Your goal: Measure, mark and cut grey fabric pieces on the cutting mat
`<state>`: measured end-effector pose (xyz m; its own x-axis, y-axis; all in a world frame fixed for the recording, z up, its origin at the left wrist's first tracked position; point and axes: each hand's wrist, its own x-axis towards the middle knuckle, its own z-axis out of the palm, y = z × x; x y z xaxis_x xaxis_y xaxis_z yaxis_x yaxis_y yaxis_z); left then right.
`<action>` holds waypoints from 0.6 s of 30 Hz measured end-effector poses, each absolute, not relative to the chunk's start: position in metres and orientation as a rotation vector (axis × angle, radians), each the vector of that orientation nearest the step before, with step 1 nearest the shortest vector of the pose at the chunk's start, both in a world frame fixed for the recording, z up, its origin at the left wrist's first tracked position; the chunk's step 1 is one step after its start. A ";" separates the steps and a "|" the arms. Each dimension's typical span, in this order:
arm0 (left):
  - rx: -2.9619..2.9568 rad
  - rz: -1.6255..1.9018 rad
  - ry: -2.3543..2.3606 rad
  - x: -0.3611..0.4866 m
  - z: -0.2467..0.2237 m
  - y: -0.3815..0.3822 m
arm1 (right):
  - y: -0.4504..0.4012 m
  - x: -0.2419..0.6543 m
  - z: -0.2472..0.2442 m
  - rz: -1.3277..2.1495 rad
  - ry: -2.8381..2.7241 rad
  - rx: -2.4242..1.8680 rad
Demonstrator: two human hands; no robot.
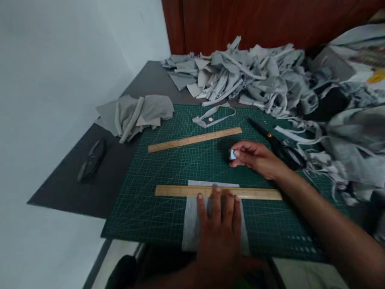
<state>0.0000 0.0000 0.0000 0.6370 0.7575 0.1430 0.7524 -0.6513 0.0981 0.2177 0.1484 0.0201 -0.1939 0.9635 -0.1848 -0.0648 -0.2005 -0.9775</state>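
Left hand (221, 226), spread flat, presses a straight yellowish wooden ruler (258, 194) across light-grey rectangular cloth (190, 218) on the green gridded mat (144, 200); right hand (254, 159) pinches a pale-blue chalk-like piece (232, 154). Ruler placement appears done; no drawn line is discernible.

The light is dim and cool, with the pale wall (69, 104) at the left the brightest stretch and the lower right corner sinking into murk. Soft, diffuse shadows lie on the green cutting mat (168, 168) beside the right hand (255, 158) and around the fingertips of the left hand (220, 220). Fine detail is smeared — the left wrist and right forearm blur, the mat's grid looks soft — and wide-angle distortion slants the wall and stretches the forearm towards the frame's edge.
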 end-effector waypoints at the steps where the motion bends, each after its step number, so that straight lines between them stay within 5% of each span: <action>1: 2.814 0.265 1.307 0.001 0.001 0.000 | 0.148 0.218 0.021 1.529 -1.199 -1.195; 18: 2.620 -0.091 1.266 0.007 0.023 0.004 | 0.090 0.153 0.028 0.750 -1.948 -1.085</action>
<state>0.0069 0.0041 0.0227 0.6252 0.7650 -0.1545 0.7792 -0.6007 0.1786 0.1526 0.0899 0.0275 -0.3424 0.8772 0.3366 0.4247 0.4641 -0.7773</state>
